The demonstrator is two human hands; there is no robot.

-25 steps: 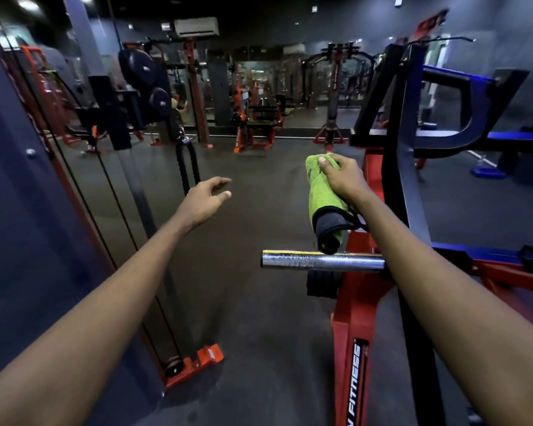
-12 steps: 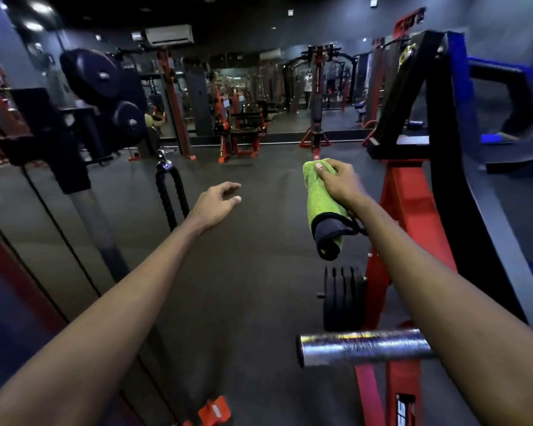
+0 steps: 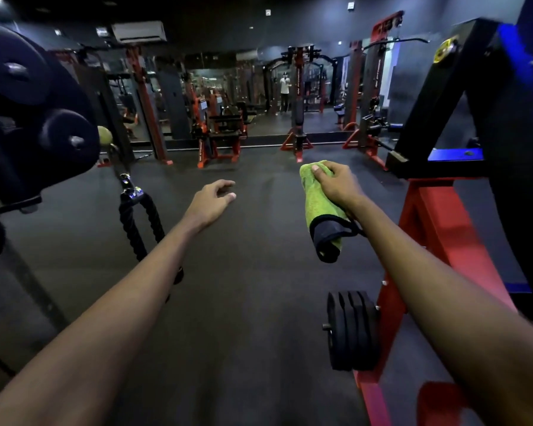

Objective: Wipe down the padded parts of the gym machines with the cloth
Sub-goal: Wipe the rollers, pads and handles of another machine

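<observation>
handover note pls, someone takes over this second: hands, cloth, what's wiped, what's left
Right hand: closed on the green cloth, held out in mid-air; cloth hangs rolled, its dark-edged end down, touching nothing.
Left hand: empty, fingers loosely curled, out over the dark floor.
Nearby: red-framed machine with stacked weight plates on the right; rope handle hanging from the cable station on the left.
Done: cannot tell from this view; no pad is under the cloth.
Left: get the cloth onto a padded part and wipe. Blue padding shows on the right machine, probably the closest.
</observation>
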